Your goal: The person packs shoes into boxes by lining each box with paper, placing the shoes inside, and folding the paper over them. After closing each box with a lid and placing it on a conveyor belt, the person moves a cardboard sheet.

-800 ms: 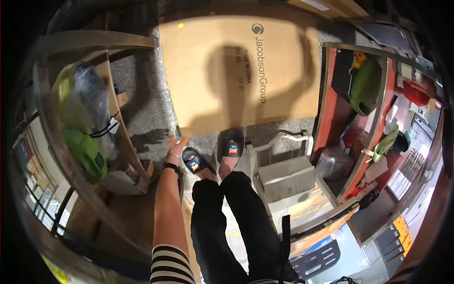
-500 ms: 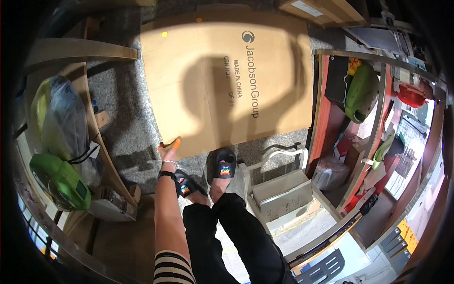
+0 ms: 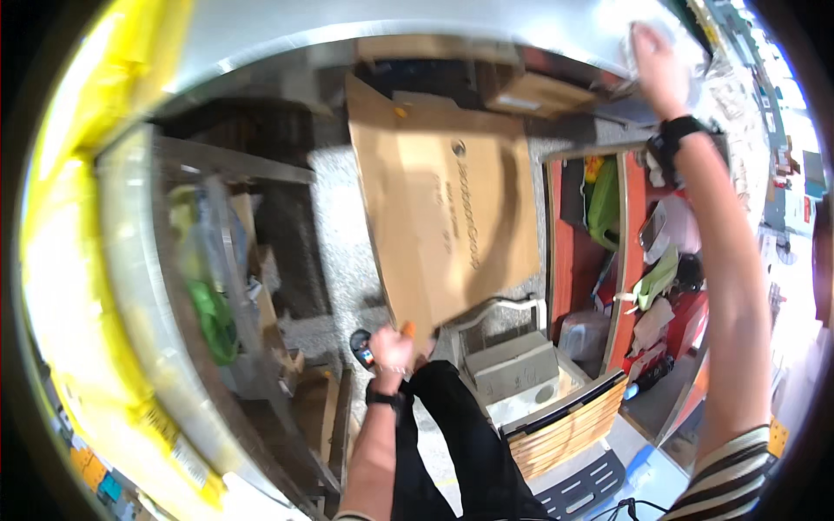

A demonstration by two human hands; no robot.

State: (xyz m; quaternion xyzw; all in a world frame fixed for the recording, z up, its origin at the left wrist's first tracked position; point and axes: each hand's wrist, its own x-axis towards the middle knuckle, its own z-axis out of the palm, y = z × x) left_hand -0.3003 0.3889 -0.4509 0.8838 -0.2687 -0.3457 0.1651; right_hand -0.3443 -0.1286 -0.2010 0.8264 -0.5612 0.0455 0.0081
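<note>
A large flattened cardboard box, brown with dark print, stretches across the floor between my feet and the far table. My left hand grips its near left corner, with an orange tip showing at the thumb. The box's far left corner sticks up in a fold. My right arm reaches far forward and right; my right hand is at the edge of a grey tabletop, beside crumpled whitish plastic. Its fingers are blurred, and whether they hold anything does not show.
On the right stand a red-edged shelf with green and red items and a pale step stool. Left are a metal-framed shelf and yellow packages. A brown carton lies under the far table.
My right arm has come into view, reaching to the far table. My view has shifted, bringing in tabletop and yellow packages. The box's near left corner has come closer to my legs, still in my left hand.
</note>
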